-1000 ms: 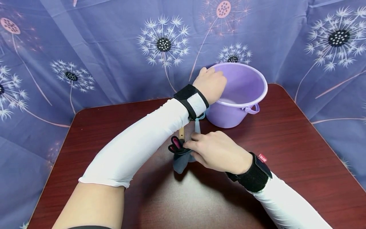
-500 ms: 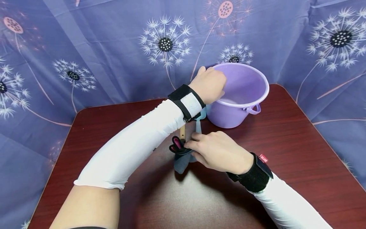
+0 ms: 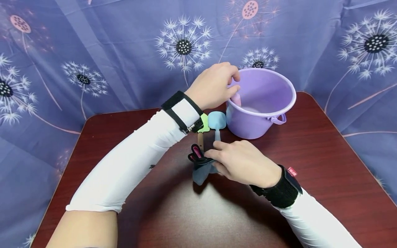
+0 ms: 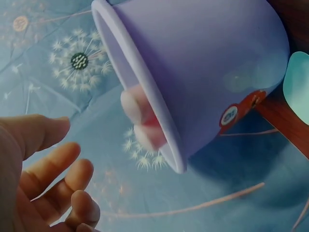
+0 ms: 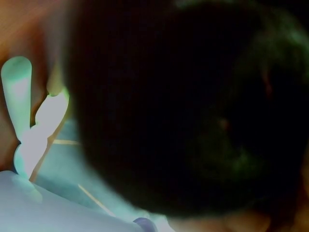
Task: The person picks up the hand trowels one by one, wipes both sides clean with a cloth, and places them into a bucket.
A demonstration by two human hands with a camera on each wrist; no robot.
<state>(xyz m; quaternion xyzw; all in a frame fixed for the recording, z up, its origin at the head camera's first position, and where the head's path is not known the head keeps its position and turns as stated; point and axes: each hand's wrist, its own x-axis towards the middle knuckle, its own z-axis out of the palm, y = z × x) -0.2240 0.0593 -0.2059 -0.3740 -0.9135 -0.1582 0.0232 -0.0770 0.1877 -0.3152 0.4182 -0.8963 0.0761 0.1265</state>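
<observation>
My left hand [image 3: 214, 84] is at the left side of the purple bucket [image 3: 248, 125], fingers loosely bent. A pink thing [image 3: 236, 99] leans just inside the rim below its fingertips. In the left wrist view, its two rounded pink ends [image 4: 145, 118] stick out past the rim, apart from the hand [image 4: 53, 174]. My right hand [image 3: 245, 163] pinches a small dark grey cloth-like thing [image 3: 201, 172] at its top, where black loops with pink insides [image 3: 196, 152] show. Its kind is unclear, and the fingers partly hide it.
A light blue spatula [image 3: 217, 120] lies by the bucket, its handle running to my right hand. Beside it is a green spatula [image 3: 203, 124] with a wooden handle, partly behind the left wrist. A floral curtain [image 3: 130, 51] hangs behind the brown table [image 3: 322, 155].
My left hand has drawn back leftward and loosened from its curl at the bucket rim, leaving the pink thing there. Both spatula heads now show. The right hand keeps its hold.
</observation>
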